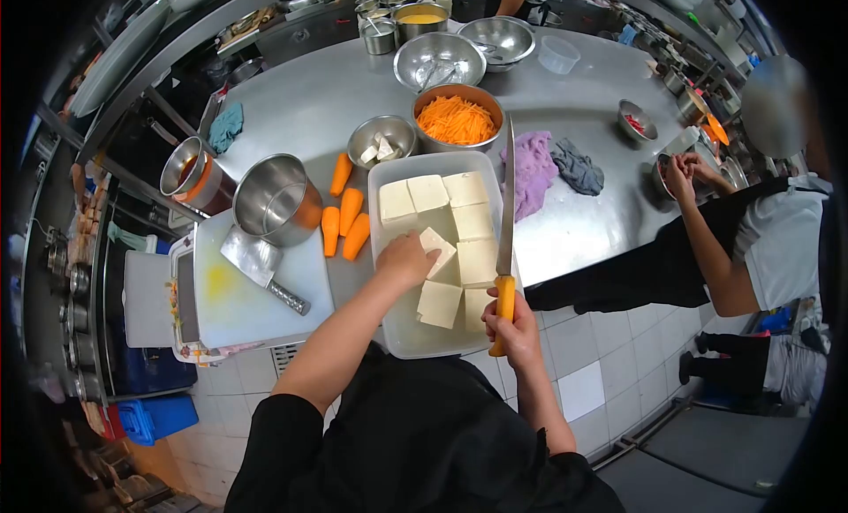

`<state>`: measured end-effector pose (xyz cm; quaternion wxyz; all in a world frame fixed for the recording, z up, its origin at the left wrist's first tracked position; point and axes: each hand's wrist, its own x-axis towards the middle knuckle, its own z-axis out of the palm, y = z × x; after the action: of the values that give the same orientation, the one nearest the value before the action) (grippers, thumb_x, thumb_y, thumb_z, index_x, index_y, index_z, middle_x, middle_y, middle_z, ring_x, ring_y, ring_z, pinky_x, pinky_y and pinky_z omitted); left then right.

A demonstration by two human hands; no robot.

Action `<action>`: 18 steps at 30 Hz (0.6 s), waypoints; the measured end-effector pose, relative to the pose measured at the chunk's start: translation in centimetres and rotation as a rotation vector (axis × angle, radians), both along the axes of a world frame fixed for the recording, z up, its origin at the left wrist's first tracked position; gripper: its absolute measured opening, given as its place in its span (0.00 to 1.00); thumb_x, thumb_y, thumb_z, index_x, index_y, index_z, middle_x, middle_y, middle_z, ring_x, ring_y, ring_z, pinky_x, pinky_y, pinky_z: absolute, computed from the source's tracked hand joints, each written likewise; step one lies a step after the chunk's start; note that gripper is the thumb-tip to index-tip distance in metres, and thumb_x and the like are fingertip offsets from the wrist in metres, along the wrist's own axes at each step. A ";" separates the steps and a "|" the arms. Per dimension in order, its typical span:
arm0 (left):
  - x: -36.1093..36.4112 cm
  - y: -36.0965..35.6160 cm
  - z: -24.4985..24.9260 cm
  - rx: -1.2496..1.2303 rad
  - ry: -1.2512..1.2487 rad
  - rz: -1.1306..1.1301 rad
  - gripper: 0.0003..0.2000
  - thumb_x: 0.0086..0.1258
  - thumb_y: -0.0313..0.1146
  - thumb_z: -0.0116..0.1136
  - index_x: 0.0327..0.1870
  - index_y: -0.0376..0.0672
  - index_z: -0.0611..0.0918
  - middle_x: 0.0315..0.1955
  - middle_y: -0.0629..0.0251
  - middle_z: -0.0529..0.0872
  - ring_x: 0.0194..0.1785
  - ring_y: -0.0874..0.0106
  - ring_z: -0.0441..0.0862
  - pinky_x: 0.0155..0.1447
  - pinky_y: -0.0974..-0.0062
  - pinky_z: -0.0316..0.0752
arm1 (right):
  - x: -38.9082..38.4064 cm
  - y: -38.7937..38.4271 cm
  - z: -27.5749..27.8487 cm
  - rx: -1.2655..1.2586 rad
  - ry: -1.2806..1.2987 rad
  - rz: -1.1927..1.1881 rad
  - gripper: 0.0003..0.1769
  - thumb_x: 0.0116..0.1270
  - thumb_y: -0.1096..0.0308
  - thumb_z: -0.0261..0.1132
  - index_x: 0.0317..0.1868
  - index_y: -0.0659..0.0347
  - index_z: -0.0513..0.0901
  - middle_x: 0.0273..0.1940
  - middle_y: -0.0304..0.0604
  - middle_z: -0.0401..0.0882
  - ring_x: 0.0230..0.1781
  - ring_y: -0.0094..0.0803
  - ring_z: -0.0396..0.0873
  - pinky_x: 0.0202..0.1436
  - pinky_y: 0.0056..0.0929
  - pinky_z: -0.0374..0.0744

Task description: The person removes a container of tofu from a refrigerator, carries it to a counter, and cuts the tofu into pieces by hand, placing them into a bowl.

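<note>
A translucent plastic tub (400,332) on the steel table holds several white tofu blocks (477,261) in liquid. My left hand (405,260) reaches over the tub's left side, its fingers closed on a tilted tofu block (439,252). My right hand (514,332), at the tub's near right corner, is wrapped round the yellow handle of a long knife (507,195). The blade points away from me, along the tub's right edge.
A cleaver (253,255) and steel pot (277,199) rest on a white cutting board (221,314), left. Peeled carrots (352,211) lie beside the tub; shredded carrot (455,120) fills a pot beyond. Purple cloth (532,173) is at right. A co-worker (760,239) stands farther right.
</note>
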<state>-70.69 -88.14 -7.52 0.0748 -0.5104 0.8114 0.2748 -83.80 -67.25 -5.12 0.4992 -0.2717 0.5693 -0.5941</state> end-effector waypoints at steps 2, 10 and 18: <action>0.0 0.2 0.2 -0.007 0.002 0.013 0.32 0.68 0.53 0.57 0.60 0.32 0.71 0.54 0.45 0.80 0.58 0.51 0.78 0.62 0.58 0.73 | -0.2 0.1 -0.2 -0.010 -0.014 0.015 0.25 0.58 0.75 0.60 0.58 0.65 0.71 0.33 0.41 0.75 0.25 0.22 0.71 0.28 0.21 0.71; 0.2 -0.8 -2.3 0.029 0.287 0.216 0.38 0.54 0.55 0.69 0.57 0.32 0.72 0.48 0.45 0.83 0.52 0.53 0.83 0.56 0.63 0.75 | -0.4 -0.2 -0.3 -0.025 -0.024 0.028 0.25 0.58 0.76 0.59 0.58 0.65 0.71 0.33 0.41 0.76 0.24 0.23 0.72 0.26 0.21 0.72; 0.1 -2.5 -1.4 0.141 0.320 0.013 0.32 0.54 0.48 0.72 0.54 0.33 0.77 0.47 0.46 0.84 0.51 0.57 0.83 0.54 0.65 0.75 | 0.5 -0.3 1.8 0.131 0.127 -0.049 0.21 0.68 0.67 0.61 0.59 0.63 0.71 0.28 0.38 0.76 0.19 0.19 0.69 0.22 0.18 0.69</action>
<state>-70.54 -90.63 -8.94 -0.0214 -0.4588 0.7883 0.4094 -83.29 -67.53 -3.32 0.4642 -0.2615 0.6437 -0.5494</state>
